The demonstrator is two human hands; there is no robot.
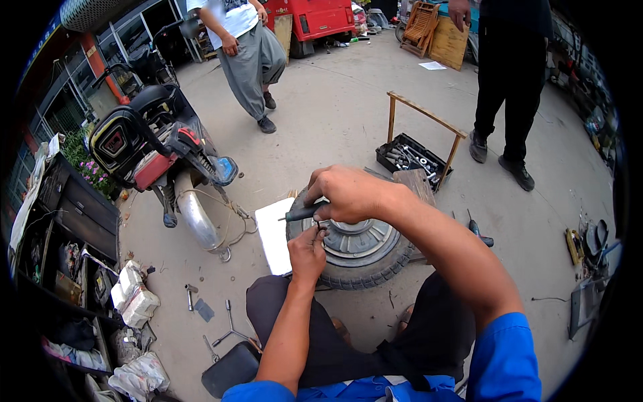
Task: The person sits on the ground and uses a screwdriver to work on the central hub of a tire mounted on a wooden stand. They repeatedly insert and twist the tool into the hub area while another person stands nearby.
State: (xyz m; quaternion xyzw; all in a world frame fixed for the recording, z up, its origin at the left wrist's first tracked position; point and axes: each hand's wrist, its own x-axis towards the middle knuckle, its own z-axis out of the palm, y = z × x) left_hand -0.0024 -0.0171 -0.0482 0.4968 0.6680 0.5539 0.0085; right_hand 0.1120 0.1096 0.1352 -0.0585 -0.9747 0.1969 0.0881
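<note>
A wheel with a black tire (351, 275) and a ribbed metal hub lies in front of me between my knees, beside a white sheet (268, 241). My right hand (341, 194) is closed on a dark-handled tool (301, 214) with a thin shaft pointing left over the wheel. Just below it, my left hand (307, 251) has its fingertips pinched on a small dark piece at the hub's left side; I cannot make out what it is. The right hand hides part of the hub.
A black toolbox (408, 154) and wooden frame (429, 110) stand beyond the wheel. A scooter (154, 147) is at left. Two people (248, 67) (509, 80) stand ahead. Hand tools (228, 321), a drill (479, 231) and a cluttered cabinet (74, 275) are around me.
</note>
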